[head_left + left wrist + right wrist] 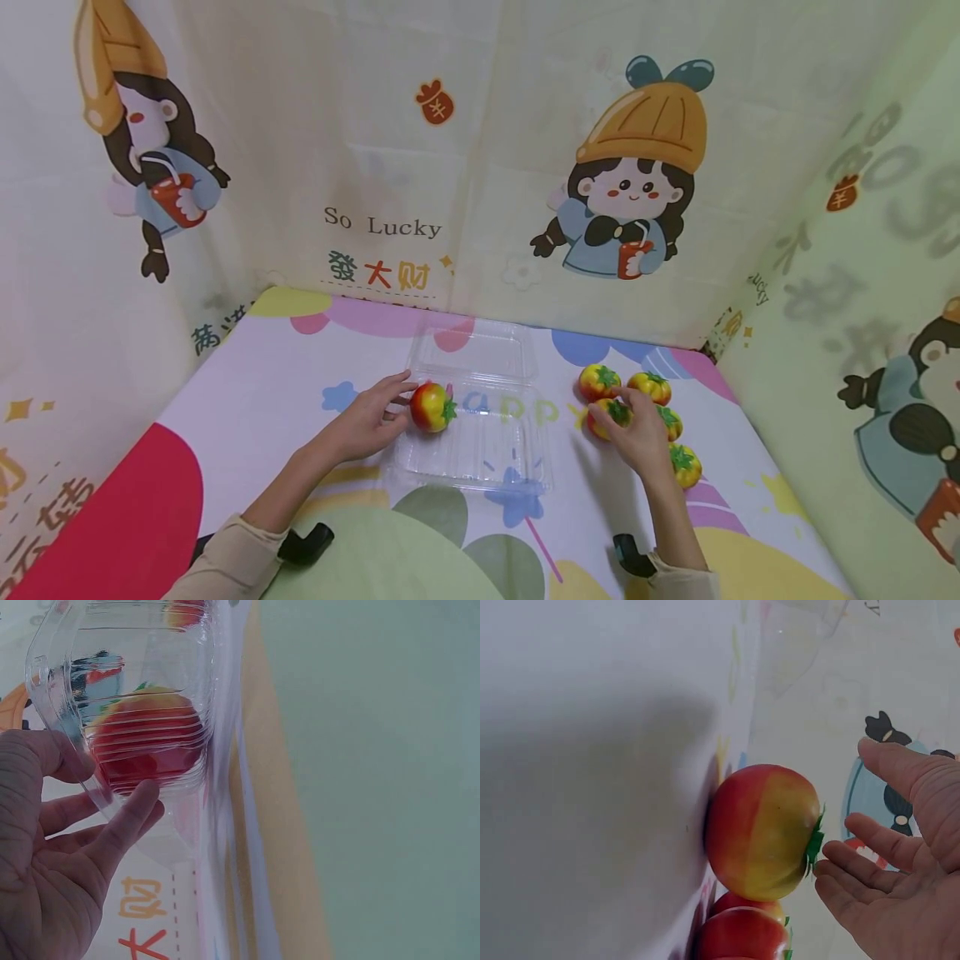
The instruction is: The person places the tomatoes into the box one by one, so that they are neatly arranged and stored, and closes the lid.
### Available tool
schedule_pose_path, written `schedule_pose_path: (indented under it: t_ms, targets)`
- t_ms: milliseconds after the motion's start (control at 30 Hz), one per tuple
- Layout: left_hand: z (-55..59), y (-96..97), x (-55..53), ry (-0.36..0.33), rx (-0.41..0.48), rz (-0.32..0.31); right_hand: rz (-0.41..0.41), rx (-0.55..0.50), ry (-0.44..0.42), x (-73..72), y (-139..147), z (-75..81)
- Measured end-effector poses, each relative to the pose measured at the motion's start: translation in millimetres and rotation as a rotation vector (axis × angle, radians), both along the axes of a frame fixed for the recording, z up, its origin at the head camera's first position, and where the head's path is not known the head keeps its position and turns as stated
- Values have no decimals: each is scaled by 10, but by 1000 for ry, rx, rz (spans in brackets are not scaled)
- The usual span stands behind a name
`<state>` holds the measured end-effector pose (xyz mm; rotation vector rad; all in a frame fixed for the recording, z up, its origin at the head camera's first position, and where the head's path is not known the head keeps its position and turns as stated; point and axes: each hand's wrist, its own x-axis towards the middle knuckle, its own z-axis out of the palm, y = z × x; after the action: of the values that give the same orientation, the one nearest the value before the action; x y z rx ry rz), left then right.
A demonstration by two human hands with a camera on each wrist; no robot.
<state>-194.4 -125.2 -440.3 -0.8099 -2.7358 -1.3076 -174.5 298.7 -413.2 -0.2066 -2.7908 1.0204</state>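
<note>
A clear plastic box [480, 479] stands on the table with its hinged lid [472, 350] laid back. One red-and-yellow fruit with a green leafy cap [431, 407] sits in its left end, seen through the ribbed wall in the left wrist view. At that end is my left hand [367, 421], with thumb and fingers [142, 802] spread apart, right at the rim. My right hand [641, 433] reaches over a similar fruit [765, 832] outside the box. Its straight fingers [862, 870] are near the green cap, thumb held apart.
More of the same fruits [651, 387] stand close together around my right hand, one [686, 465] nearer me. The table [247, 433] carries a printed cloth. Patterned hangings [495, 167] rise at the back and both sides.
</note>
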Motion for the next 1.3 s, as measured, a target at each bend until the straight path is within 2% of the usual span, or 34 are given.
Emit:
schedule_pose_path:
  t_ms: [267, 633, 900, 1133, 1300]
  targets:
    - [1, -1, 9, 18, -1, -4, 10, -6, -42, -22, 1, -51]
    - [1, -4, 3, 18, 1, -7, 35, 48, -59, -50, 15, -84]
    - [-7, 0, -5, 14, 4, -4, 48, 127, -35, -65, 20, -160]
    - [-9, 3, -3, 13, -1, -4, 34, 114, -69, -60, 25, -155]
    - [1, 6, 5, 0, -3, 2, 38, 128, -44, -63, 21, -166]
